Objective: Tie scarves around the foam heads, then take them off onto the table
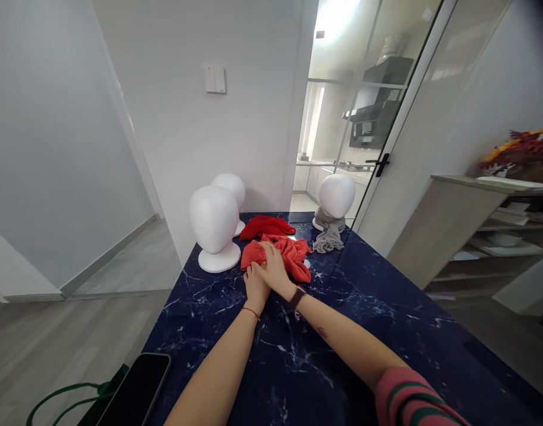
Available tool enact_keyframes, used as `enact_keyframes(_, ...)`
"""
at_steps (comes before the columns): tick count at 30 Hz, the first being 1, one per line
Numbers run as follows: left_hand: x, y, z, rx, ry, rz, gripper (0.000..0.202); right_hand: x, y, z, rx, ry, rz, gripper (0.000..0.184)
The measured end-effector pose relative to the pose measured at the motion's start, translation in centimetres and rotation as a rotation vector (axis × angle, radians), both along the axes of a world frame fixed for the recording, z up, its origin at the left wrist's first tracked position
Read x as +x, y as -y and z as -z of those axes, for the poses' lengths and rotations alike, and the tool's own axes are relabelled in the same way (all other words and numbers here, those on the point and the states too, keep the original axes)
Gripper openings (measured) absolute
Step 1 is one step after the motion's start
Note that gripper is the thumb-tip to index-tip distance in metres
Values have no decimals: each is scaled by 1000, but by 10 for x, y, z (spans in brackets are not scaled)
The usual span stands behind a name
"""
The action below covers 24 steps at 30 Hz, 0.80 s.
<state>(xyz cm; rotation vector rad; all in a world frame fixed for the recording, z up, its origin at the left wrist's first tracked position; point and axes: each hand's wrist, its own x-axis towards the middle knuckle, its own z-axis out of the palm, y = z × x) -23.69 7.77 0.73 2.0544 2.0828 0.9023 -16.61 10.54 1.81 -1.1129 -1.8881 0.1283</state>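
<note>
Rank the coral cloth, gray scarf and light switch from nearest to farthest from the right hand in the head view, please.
1. Coral cloth, under the right hand.
2. Gray scarf, to the right, at a white mannequin head.
3. Light switch, farther left, high on the wall.

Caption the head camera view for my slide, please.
Left hand and right hand on coral-red cloth, white mannequin heads nearby.

The nearest cloth is coral red. At twelve o'clock from it, the farther cloth has a deeper red. At ten o'clock, the front mannequin head is plain white. At two o'clock, the scarf is grey. The tabletop is navy blue with white marble veins. Between four and five o'clock, the pink sleeve has dark green stripes.
</note>
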Motion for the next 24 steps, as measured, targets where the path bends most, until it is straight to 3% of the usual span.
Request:
enact_keyframes(3, 4, 8, 5, 3, -122, -30, 35, 57, -9, 0, -178, 136, 194, 73)
enact_keyframes(6, 5, -2, 2, -11, -172, -18, 32, 87, -14, 23, -272, 272, 157, 86)
enact_keyframes(9, 7, -18, -1, -48, -121, 2, 24, 87, -23, 40, -171, 369, 13, 61)
enact_keyframes(13, 7, -37, 2, -55, -50, -47, 21, 74, -42, 39, -99, 371, -27, 34)
enact_keyframes(19, 0, -49, 12, 41, 92, -33, 29, 72, -59, 32, -82, 307, 75, 36)
enact_keyframes(24, -1, -40, 13, 378, 239, 138, 28, 78, -44, 23, 52, 134, 124, 53)
